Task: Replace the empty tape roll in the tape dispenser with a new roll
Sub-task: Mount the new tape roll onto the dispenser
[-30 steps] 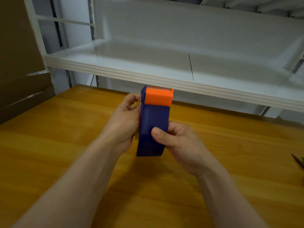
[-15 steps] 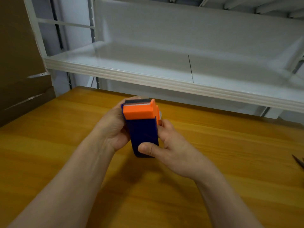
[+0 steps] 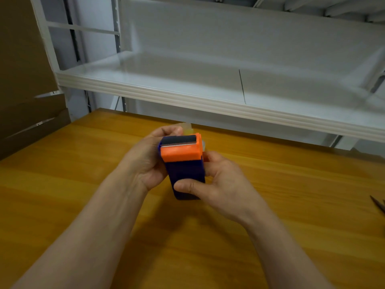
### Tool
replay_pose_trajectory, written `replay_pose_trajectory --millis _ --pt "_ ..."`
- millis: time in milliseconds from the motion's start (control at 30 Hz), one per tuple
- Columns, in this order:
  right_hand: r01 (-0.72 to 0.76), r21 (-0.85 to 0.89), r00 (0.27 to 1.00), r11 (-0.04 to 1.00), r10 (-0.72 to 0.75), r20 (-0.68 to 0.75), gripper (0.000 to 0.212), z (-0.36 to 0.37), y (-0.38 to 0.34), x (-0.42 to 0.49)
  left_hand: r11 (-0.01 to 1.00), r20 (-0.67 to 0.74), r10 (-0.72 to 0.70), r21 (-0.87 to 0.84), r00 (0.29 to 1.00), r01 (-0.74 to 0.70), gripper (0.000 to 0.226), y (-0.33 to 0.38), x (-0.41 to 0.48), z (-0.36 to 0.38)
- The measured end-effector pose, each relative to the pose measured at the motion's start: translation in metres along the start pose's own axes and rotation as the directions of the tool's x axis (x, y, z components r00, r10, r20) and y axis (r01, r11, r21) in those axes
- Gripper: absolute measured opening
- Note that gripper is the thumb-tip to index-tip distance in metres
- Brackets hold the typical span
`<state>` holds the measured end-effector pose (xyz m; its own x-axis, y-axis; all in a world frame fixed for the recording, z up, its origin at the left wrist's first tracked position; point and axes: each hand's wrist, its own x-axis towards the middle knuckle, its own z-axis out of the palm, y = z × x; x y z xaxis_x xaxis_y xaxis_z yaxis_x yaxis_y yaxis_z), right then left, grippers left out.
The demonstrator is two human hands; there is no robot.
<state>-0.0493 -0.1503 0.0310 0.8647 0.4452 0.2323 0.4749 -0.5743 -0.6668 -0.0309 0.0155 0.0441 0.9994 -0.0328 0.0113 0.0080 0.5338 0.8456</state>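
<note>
I hold a tape dispenser (image 3: 184, 170) above the wooden table (image 3: 291, 195), between both hands. Its body is dark blue and its top end is an orange cutter head (image 3: 180, 152) with a metal blade strip. My left hand (image 3: 145, 161) grips its left side, fingers curled over the top. My right hand (image 3: 218, 184) grips the right side, thumb lying across the lower blue face. A bit of clear tape (image 3: 187, 127) shows behind the head. The roll inside is hidden.
A white metal shelf (image 3: 208, 103) overhangs the table's far edge. Brown cardboard (image 3: 27, 101) stands at the left. The dark tips of scissors (image 3: 378, 204) poke in at the right edge of the table.
The dispenser has been tipped toward me and lowered, so the orange head and blade now face up. Both hands kept hold and shifted with it.
</note>
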Motion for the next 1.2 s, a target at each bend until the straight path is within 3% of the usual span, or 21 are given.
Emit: replay_pose_trajectory --millis 67,133,267,433,533,667,933,1067,1200 --pt "0.001 0.085 0.986 0.996 0.013 -0.164 0.022 -0.001 0.001 0.002 0.998 -0.034 0.006 -0.054 0.999 -0.007 0.016 0.003 0.003 -0.002" --pt "-0.005 0.198 0.962 0.98 0.058 -0.265 0.032 -0.002 0.005 0.003 0.998 -0.087 -0.001 -0.059 0.996 -0.004 0.009 0.004 0.006 -0.007" --pt "0.035 0.399 0.965 0.916 0.072 -0.251 0.046 0.002 0.007 0.004 0.999 -0.119 -0.017 -0.032 0.993 0.014 0.009 0.001 0.008 -0.01" --pt "0.083 0.394 0.981 0.915 -0.006 -0.192 0.052 0.0 0.014 0.004 0.998 -0.052 -0.043 -0.04 0.998 0.04 0.016 0.007 0.001 -0.009" --pt "0.135 0.397 0.959 0.908 -0.018 -0.284 0.042 -0.007 0.016 0.003 0.998 -0.024 -0.061 -0.004 0.998 0.061 0.026 0.008 -0.003 -0.005" --pt "0.099 0.217 0.907 0.971 0.001 -0.421 0.017 -0.008 0.019 0.007 0.996 0.012 -0.07 0.064 0.998 0.069 0.017 0.002 -0.006 0.006" --pt "0.05 0.468 0.921 0.883 0.141 -0.364 0.024 -0.004 0.017 0.01 0.973 0.074 -0.142 0.192 0.987 0.126 0.021 -0.004 -0.008 0.01" --pt "0.027 0.502 0.925 0.864 0.169 -0.34 0.024 -0.007 0.018 0.009 0.956 0.07 -0.226 0.208 0.972 0.208 0.021 -0.005 -0.009 0.01" --pt "0.018 0.529 0.949 0.848 0.153 -0.276 0.018 -0.006 0.017 0.007 0.959 0.071 -0.205 0.212 0.976 0.186 0.013 -0.003 -0.011 0.011"
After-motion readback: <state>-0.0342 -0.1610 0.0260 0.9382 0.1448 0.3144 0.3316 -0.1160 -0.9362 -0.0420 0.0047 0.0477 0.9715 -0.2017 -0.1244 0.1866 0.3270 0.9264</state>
